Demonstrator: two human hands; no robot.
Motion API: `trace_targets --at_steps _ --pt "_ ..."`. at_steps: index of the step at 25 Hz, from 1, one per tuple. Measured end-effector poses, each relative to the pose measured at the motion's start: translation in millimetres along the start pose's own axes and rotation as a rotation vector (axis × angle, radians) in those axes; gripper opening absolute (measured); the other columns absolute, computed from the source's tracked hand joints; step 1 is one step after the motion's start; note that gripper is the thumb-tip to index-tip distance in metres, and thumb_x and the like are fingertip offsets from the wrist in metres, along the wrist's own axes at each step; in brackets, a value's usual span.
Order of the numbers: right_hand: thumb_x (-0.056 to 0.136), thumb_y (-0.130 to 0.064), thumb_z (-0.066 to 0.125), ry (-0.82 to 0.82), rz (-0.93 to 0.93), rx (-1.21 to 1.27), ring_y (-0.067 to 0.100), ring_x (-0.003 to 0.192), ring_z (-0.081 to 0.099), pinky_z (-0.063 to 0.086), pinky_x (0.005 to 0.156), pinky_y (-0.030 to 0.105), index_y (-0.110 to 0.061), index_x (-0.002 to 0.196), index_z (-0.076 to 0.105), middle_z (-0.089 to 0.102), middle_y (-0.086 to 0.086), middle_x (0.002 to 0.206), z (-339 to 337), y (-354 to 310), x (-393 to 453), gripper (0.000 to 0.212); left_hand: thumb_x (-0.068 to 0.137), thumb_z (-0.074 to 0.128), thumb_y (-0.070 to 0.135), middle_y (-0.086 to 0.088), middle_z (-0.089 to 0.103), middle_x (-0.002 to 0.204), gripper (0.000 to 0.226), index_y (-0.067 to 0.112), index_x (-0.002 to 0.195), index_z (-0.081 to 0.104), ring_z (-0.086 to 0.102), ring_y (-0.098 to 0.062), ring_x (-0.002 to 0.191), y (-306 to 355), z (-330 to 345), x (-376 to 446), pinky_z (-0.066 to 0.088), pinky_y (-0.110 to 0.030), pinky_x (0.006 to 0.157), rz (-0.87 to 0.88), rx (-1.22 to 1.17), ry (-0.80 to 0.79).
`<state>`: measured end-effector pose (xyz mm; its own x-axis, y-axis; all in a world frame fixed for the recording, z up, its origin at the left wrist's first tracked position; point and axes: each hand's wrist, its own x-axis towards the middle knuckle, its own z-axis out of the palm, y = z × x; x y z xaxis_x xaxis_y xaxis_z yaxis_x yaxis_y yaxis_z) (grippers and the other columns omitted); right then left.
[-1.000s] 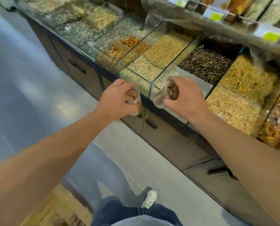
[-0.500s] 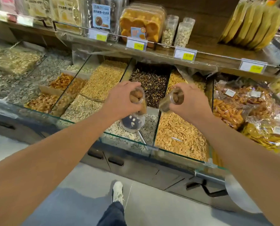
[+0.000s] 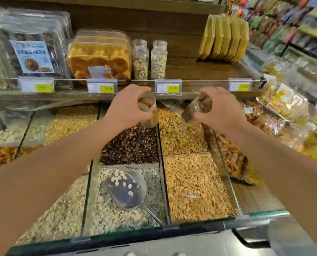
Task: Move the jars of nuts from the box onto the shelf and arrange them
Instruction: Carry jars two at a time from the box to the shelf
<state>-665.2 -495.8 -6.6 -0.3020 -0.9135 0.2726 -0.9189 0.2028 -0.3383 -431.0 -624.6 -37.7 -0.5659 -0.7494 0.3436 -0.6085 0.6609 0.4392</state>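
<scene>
My left hand (image 3: 128, 106) grips a clear jar of brown nuts (image 3: 148, 108), held roughly upright over the seed bins. My right hand (image 3: 221, 108) grips a second jar of brown nuts (image 3: 197, 108), tilted with its bottom toward the left. Both jars hang just below the front rail of the wooden shelf (image 3: 205, 71). On that shelf two clear jars of pale nuts (image 3: 150, 61) stand side by side, with bare wood to their right. The box is out of view.
Glass-walled bins of seeds (image 3: 190, 182) lie under my arms, one holding a clear scoop (image 3: 125, 189). Plastic tubs of dried fruit (image 3: 100, 58) sit left of the jars, yellow packets (image 3: 226, 37) to the right. Price tags (image 3: 167, 85) line the shelf rail. Bagged snacks (image 3: 283, 100) pile up at right.
My view has swung from the floor and cabinet up to the shelf. Both hands have carried their jars forward and up, close to the shelf rail.
</scene>
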Motion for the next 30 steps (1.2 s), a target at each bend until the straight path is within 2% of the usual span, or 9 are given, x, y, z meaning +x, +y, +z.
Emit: trace_targets --at_steps 2,5,9,13,16,20,25,30 --pt "0.073 -0.038 0.072 0.04 0.002 -0.015 0.021 0.106 0.054 0.04 0.085 0.03 -0.026 0.13 0.052 0.054 0.0 0.122 -5 6 24 0.062 0.066 0.076 0.041 -0.001 0.057 0.128 0.073 0.024 0.134 0.053 0.051 -0.017 0.119 -3 2 27 0.038 -0.031 0.098 0.015 -0.002 0.013" --pt "0.073 -0.038 0.071 0.106 -0.028 -0.023 0.019 0.103 0.054 0.037 0.08 0.026 -0.024 0.13 0.052 0.055 0.001 0.118 -9 18 64 0.062 0.065 0.077 0.039 -0.002 0.058 0.125 0.073 0.022 0.132 0.055 0.052 -0.019 0.117 -5 12 61 0.037 -0.028 0.092 0.009 -0.012 0.032" --pt "0.074 -0.037 0.072 0.171 -0.083 0.008 0.019 0.108 0.053 0.037 0.084 0.028 -0.024 0.132 0.05 0.053 0.002 0.123 -9 29 128 0.062 0.064 0.079 0.037 -0.004 0.059 0.124 0.073 0.021 0.132 0.056 0.053 -0.02 0.116 -4 21 97 0.038 -0.029 0.092 -0.028 -0.024 0.063" --pt "0.077 -0.033 0.071 0.19 -0.174 0.032 0.019 0.113 0.052 0.034 0.087 0.025 -0.022 0.134 0.048 0.051 0.003 0.128 4 33 193 0.062 0.065 0.08 0.037 0.0 0.058 0.124 0.073 0.023 0.133 0.055 0.051 -0.015 0.115 -3 20 128 0.032 -0.02 0.09 -0.04 -0.003 0.082" --pt "0.079 -0.032 0.071 0.149 -0.227 0.02 0.022 0.113 0.053 0.036 0.086 0.025 -0.021 0.135 0.048 0.049 0.005 0.132 26 34 243 0.062 0.067 0.08 0.042 0.005 0.057 0.123 0.072 0.025 0.132 0.055 0.05 -0.01 0.114 -5 18 148 0.029 -0.016 0.09 -0.049 0.023 0.089" --pt "0.08 -0.031 0.071 0.032 -0.254 -0.07 0.029 0.114 0.054 0.045 0.091 0.036 -0.022 0.138 0.045 0.046 0.007 0.136 54 37 301 0.064 0.067 0.079 0.04 0.009 0.059 0.119 0.067 0.025 0.129 0.058 0.051 -0.004 0.109 -11 16 166 0.028 -0.005 0.084 -0.038 0.022 0.088" --pt "0.081 -0.028 0.071 -0.106 -0.225 -0.085 0.031 0.119 0.05 0.045 0.096 0.041 -0.023 0.142 0.04 0.039 0.006 0.141 82 40 337 0.068 0.067 0.077 0.043 0.01 0.058 0.122 0.07 0.028 0.132 0.055 0.052 -0.005 0.111 -15 14 190 0.04 -0.019 0.093 -0.043 0.032 0.103" --pt "0.085 -0.024 0.069 -0.09 -0.228 -0.044 0.032 0.126 0.043 0.042 0.1 0.042 -0.021 0.145 0.035 0.031 0.005 0.147 89 45 347 0.069 0.068 0.079 0.04 0.009 0.058 0.122 0.069 0.028 0.132 0.055 0.052 -0.004 0.109 -14 19 199 0.038 -0.017 0.089 -0.048 0.033 0.113"
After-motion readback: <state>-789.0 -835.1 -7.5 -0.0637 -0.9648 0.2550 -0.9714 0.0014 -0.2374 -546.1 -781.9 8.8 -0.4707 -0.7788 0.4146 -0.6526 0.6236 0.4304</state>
